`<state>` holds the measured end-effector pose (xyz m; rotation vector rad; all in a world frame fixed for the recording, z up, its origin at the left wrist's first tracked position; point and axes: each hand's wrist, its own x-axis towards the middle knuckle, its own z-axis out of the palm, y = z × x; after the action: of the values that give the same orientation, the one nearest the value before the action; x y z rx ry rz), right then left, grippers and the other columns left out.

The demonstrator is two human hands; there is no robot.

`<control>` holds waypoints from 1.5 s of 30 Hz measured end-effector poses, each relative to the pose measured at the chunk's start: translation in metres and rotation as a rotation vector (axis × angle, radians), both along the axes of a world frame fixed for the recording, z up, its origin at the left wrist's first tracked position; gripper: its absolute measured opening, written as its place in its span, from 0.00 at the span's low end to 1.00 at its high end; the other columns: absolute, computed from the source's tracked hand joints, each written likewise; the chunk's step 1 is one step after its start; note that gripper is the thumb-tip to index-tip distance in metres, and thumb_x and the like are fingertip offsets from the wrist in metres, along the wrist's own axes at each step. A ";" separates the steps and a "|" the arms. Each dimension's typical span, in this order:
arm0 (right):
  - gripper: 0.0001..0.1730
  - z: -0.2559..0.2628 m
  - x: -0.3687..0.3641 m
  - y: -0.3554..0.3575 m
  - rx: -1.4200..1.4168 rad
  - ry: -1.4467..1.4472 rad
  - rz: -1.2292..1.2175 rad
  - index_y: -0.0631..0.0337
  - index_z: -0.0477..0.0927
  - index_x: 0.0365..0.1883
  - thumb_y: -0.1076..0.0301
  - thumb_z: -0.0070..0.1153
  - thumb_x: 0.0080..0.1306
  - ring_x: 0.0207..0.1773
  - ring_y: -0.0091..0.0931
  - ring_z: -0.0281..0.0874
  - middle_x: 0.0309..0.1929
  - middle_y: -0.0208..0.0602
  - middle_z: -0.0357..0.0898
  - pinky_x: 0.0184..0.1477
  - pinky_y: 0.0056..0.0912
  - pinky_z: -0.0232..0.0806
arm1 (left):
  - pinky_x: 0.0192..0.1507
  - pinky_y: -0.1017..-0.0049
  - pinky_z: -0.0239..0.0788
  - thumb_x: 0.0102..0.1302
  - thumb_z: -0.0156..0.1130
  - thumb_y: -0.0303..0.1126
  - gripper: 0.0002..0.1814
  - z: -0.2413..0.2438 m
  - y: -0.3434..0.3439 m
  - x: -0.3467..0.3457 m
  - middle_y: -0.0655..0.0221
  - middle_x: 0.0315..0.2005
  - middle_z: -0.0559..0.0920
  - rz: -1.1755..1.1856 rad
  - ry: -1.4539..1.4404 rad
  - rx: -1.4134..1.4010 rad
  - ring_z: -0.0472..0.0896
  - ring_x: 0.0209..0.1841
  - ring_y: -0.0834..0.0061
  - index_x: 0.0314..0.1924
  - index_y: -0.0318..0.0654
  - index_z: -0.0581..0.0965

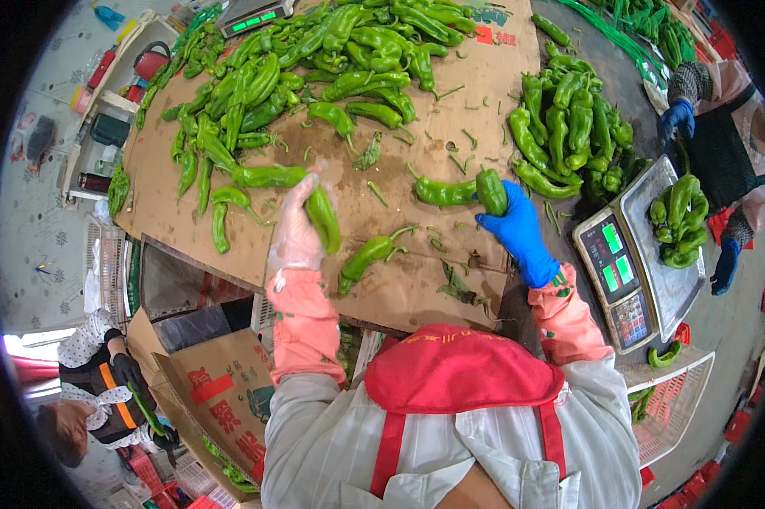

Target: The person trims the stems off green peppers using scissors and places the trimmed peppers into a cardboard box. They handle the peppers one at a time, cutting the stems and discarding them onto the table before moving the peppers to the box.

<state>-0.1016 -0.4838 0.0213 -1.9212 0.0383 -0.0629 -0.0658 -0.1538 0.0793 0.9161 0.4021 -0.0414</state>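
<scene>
My left hand (pixel 298 226), in a thin clear glove, grips a long green pepper (pixel 323 219) that hangs along its fingers. Another green pepper (pixel 268 176) touches it from the left, at the edge of the big heap of green peppers (pixel 331 44). In a blue glove, my right hand (pixel 522 232) holds a short green pepper (pixel 491 191) upright between thumb and fingers. Just left of it is a curved pepper (pixel 444 191); whether those fingers also touch it is hidden. Between my forearms, a single pepper with a long stem (pixel 366 261) lies on the cardboard sheet (pixel 414 292).
A second pepper pile (pixel 573 121) lies to the right. Beyond it, a digital scale (pixel 618 273) carries several peppers (pixel 679 219), near a co-worker's blue-gloved hand (pixel 677 121). Cut stems and a wilted leaf (pixel 462 289) litter the cardboard. An open carton (pixel 223 388) stands below left, near another person (pixel 102 382).
</scene>
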 end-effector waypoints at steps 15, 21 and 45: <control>0.39 -0.018 0.041 0.051 -0.979 -0.267 0.361 0.51 0.67 0.66 0.71 0.59 0.52 0.39 0.39 0.78 0.35 0.40 0.78 0.46 0.45 0.66 | 0.53 0.62 0.70 0.49 0.72 0.47 0.25 -0.070 -0.022 -0.094 0.48 0.53 0.77 -0.603 -0.325 1.732 0.76 0.51 0.51 0.40 0.32 0.82; 0.33 0.037 0.011 0.019 0.357 0.043 0.261 0.63 0.68 0.63 0.72 0.59 0.58 0.48 0.40 0.82 0.47 0.47 0.82 0.48 0.44 0.74 | 0.48 0.68 0.74 0.62 0.63 0.41 0.17 -0.026 -0.020 -0.091 0.51 0.55 0.77 -0.346 0.084 -0.008 0.80 0.48 0.61 0.44 0.35 0.78; 0.32 0.000 -0.050 0.027 1.838 0.590 0.222 0.70 0.61 0.68 0.60 0.47 0.71 0.63 0.45 0.71 0.62 0.60 0.69 0.65 0.45 0.66 | 0.43 0.70 0.73 0.68 0.60 0.48 0.27 0.010 -0.113 -0.080 0.54 0.47 0.75 -0.247 0.229 -0.717 0.75 0.44 0.66 0.54 0.31 0.72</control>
<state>-0.1513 -0.4566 0.0211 -0.0468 0.1950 0.5207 -0.1454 -0.2664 0.0895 0.2448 0.4413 -0.4901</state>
